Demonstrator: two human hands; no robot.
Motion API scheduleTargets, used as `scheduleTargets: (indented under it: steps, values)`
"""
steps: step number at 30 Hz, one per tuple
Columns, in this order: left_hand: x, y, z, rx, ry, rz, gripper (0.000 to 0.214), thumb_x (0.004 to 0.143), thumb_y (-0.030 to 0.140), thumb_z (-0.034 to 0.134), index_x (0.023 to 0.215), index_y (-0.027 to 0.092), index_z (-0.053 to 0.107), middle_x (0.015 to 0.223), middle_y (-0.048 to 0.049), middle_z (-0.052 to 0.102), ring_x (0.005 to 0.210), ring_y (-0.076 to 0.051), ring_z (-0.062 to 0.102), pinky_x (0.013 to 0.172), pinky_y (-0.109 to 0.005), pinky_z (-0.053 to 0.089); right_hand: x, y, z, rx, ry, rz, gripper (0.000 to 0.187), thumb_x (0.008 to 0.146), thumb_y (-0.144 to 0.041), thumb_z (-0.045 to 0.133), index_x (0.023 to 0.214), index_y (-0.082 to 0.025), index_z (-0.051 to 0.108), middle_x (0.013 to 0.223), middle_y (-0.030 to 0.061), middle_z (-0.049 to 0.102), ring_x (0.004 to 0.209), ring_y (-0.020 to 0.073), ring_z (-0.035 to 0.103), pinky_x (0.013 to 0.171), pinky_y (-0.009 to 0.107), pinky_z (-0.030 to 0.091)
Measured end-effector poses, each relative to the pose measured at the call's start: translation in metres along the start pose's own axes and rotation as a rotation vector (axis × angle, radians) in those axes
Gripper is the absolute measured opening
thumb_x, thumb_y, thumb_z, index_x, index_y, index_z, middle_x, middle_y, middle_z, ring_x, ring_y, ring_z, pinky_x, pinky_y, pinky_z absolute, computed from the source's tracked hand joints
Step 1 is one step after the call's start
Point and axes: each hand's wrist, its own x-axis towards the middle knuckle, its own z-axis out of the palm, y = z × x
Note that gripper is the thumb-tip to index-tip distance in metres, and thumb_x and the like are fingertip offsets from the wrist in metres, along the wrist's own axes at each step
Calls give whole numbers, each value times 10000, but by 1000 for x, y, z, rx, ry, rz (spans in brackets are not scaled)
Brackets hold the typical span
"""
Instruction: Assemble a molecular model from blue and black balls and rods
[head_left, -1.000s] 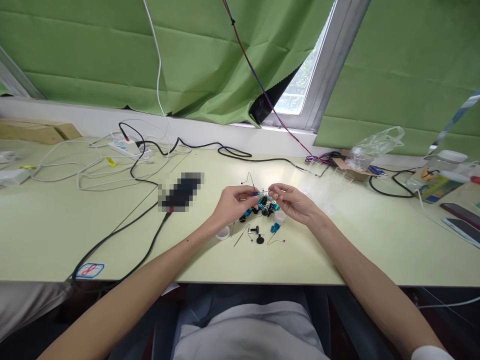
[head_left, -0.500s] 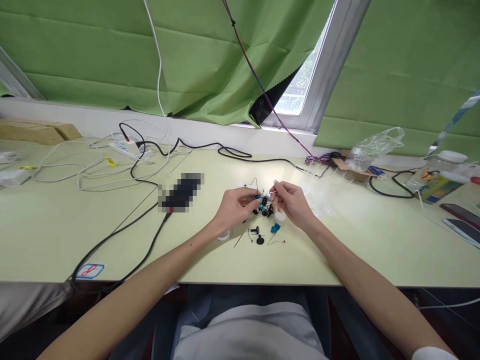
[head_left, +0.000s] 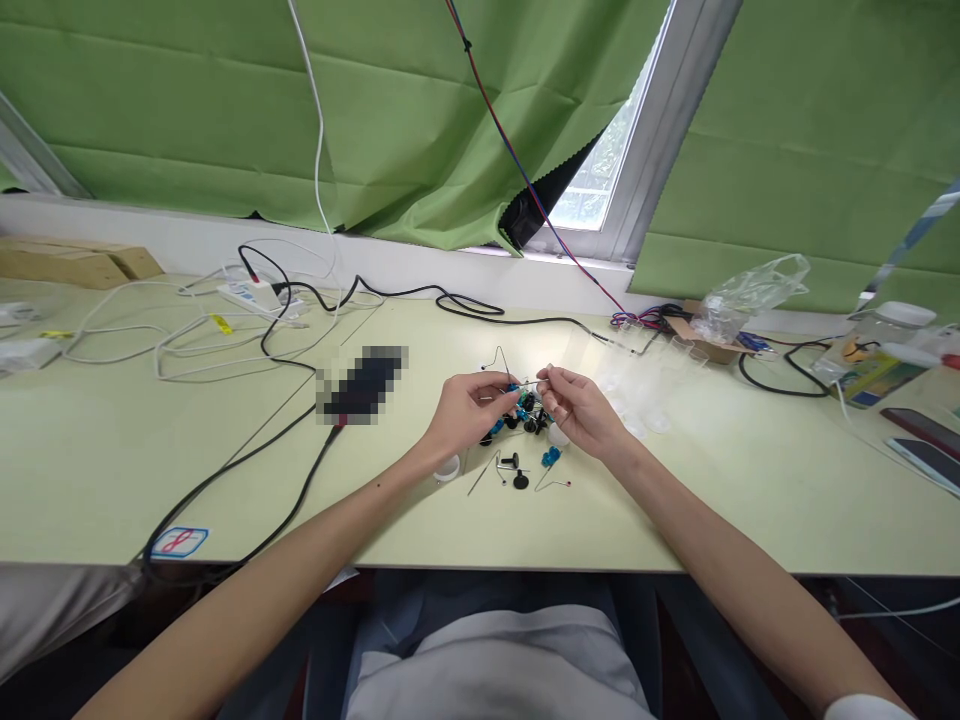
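Observation:
My left hand (head_left: 469, 410) pinches a thin bent metal wire (head_left: 501, 362) with a small blue part at its fingertips. My right hand (head_left: 581, 408) is closed in a pinch on the other end of that wire, just right of the left hand. Both hover above a heap of small blue and black parts (head_left: 529, 418) on the pale green table (head_left: 187, 440). Nearer to me lie a black round piece (head_left: 520, 480), loose pins (head_left: 553, 480), a blue part (head_left: 552, 456) and a white ring (head_left: 448, 467).
Black and white cables (head_left: 247, 330) sprawl over the left half of the table, beside a blurred dark device (head_left: 364, 385). Clear plastic cups (head_left: 637, 395) sit right of the hands. A plastic bag (head_left: 750, 290), a jar (head_left: 892, 335) and phones (head_left: 922, 440) crowd the right.
The wire's bent end has tilted slightly left and my hands have shifted a little; they still pinch the wire between them.

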Motion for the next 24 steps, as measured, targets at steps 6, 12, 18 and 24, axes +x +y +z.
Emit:
scheduleTargets:
  steps: [6,12,18,24]
  values:
    - [0,2,-1,-3,-14,-1,228,780,340,727,897,144,731,829,-69,741,663,-173,690,671,-302,597,-1,5,0,-118,15,-65,381,750,-517,779,794,-155,670,682,-13,616,462,45,523,392,168,389]
    - [-1,-1,-1,93,32,53,217,795,323,715,907,139,734,818,-66,739,661,-176,692,688,-311,609,-5,7,3,-344,112,-192,412,793,-551,719,693,-154,675,525,-30,522,383,71,473,371,222,326]
    - [-3,-1,2,286,62,179,170,823,277,684,921,152,745,818,-53,746,659,-155,687,673,-279,605,-7,2,3,-455,176,-272,300,795,-456,747,749,-165,693,516,-32,545,362,75,451,365,234,292]
    - [-3,-1,1,305,70,187,166,818,268,686,916,148,744,817,-51,744,656,-150,680,671,-275,604,-4,2,1,-296,110,-162,319,755,-462,781,800,-159,695,546,-34,576,358,65,475,334,218,260]
